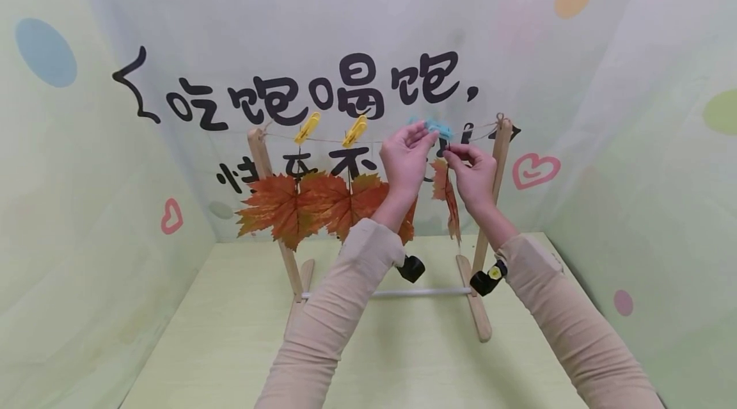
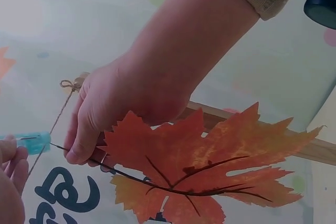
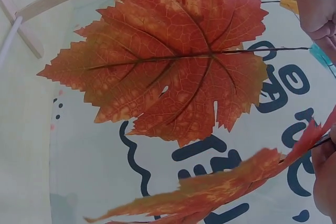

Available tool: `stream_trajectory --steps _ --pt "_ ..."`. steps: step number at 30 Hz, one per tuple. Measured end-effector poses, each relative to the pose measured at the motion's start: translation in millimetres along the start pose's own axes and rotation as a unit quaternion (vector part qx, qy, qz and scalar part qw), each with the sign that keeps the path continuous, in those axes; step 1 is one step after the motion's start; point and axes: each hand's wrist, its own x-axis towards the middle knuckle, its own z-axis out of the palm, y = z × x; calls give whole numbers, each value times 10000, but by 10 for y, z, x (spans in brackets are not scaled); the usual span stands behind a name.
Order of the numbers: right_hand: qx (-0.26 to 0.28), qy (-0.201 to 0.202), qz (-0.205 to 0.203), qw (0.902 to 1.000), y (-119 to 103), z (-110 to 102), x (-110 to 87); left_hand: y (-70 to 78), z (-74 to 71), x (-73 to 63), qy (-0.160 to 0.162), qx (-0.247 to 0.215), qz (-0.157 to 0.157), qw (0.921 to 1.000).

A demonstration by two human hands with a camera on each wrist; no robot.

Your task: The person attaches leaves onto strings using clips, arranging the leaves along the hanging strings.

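My left hand pinches a light blue clothespin at the twine, toward the right post. Just below it, my right hand pinches the dark stem of an orange-red maple leaf, which hangs edge-on in the head view. The left wrist view shows the stem's tip touching the front end of the clothespin, while my right hand grips lower along the stem. Another maple leaf hangs by its stem from a second blue clothespin; my left arm partly hides this leaf in the head view.
Twine runs between a left wooden post and a right wooden post. Yellow clothespins hold more maple leaves on the left. A white bar joins the feet on the pale table.
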Motion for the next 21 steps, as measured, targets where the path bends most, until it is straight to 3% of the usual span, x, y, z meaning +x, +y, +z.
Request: stream_trajectory --steps 5,13,21 --pt "-6 -17 59 10000 6 -3 7 -3 -2 -5 -6 -163 -72 9998" --pt "-55 -94 233 9997 12 -15 5 -31 -15 -16 -162 -7 -170 9997" --pt "-188 -204 191 9994 28 -39 -7 -56 -48 -34 -222 340 227 9989"
